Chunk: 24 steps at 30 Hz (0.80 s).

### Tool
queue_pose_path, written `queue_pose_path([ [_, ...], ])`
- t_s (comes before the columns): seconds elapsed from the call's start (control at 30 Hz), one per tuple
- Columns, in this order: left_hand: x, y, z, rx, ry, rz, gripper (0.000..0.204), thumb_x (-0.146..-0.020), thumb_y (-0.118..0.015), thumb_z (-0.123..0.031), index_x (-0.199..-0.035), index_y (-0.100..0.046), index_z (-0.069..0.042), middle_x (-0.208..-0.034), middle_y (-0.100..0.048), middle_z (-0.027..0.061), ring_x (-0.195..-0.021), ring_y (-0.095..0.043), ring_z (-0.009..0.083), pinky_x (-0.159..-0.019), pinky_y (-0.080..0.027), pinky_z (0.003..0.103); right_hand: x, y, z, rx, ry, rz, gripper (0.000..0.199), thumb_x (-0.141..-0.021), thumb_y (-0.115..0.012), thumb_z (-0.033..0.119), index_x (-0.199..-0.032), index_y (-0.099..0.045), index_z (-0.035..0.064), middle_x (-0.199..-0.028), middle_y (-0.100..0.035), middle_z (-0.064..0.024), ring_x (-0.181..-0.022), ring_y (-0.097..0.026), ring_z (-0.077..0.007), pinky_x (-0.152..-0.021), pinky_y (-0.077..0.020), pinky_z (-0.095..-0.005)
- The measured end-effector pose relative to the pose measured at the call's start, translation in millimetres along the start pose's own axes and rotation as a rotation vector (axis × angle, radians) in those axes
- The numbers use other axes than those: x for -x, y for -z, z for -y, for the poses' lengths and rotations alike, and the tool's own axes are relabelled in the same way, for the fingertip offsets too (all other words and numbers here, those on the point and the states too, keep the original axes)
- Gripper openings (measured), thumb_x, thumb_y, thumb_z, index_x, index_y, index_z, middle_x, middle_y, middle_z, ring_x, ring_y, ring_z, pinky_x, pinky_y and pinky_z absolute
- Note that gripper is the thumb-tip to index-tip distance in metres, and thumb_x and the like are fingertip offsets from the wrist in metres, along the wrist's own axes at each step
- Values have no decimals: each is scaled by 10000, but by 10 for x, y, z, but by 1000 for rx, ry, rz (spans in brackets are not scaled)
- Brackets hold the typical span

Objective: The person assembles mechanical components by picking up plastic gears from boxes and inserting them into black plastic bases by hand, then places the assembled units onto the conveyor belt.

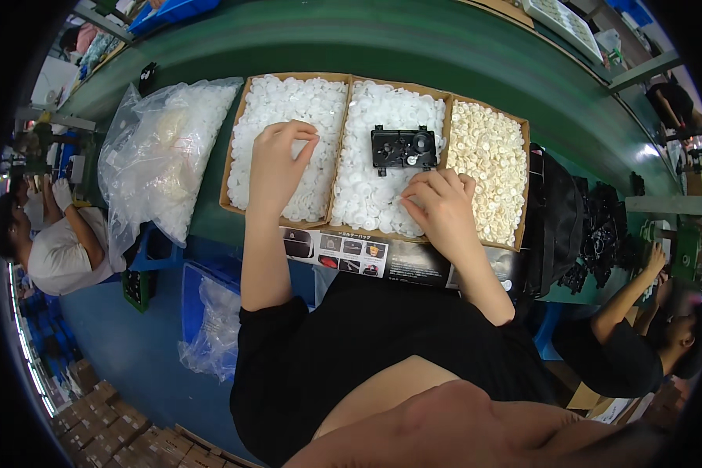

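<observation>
My left hand (282,165) hovers over the left compartment of white plastic parts (288,101), its thumb and forefinger tips brought together in a pinch. Whatever sits between them is too small to make out. Over the front of the middle compartment of white round parts (366,187), my right hand (443,209) is curled with thumb and fingertips close together; anything in them is hidden. Just beyond it, a black plastic mechanism (398,148) with a round wheel and a small white piece lies on the white parts. Cream-coloured ring-like parts (487,156) fill the right compartment.
A clear bag of white parts (168,148) stands left of the cardboard trays (238,160). To their right sit a black bag (554,218) and a pile of black parts (600,234). A blue bin (203,304) is below left. Other people work at both sides.
</observation>
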State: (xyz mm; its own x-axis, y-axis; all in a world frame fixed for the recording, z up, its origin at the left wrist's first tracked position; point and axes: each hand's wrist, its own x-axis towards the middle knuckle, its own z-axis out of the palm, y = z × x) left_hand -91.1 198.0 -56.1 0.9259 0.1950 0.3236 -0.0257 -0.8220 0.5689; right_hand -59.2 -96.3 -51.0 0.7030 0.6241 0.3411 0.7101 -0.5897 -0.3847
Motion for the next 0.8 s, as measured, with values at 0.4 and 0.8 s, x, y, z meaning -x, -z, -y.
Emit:
queue_pose_path([
  [0.4, 42, -204, 2, -368, -76, 34, 260, -837, -762, -84, -1090, -714, -119, -971, -758, 10, -1163, -630, 276, -1049, -448, 409, -21, 26, -186, -289, -206, -134, 163, -880, -756, 55, -1027, -691, 83, -1120, -775, -9, -969, -644, -208, -1016, -420, -329],
  [0.8, -8, -251, -34, -344, -67, -10, 298, -813, -761, -48, -1089, -707, -148, -889, -725, 0, -1023, -661, 225, -993, -461, 394, -230, -147, -193, -73, -74, -256, 237, -857, -798, 110, -1083, -730, 135, -1081, -754, 42, -977, -629, -152, -1070, -343, -372],
])
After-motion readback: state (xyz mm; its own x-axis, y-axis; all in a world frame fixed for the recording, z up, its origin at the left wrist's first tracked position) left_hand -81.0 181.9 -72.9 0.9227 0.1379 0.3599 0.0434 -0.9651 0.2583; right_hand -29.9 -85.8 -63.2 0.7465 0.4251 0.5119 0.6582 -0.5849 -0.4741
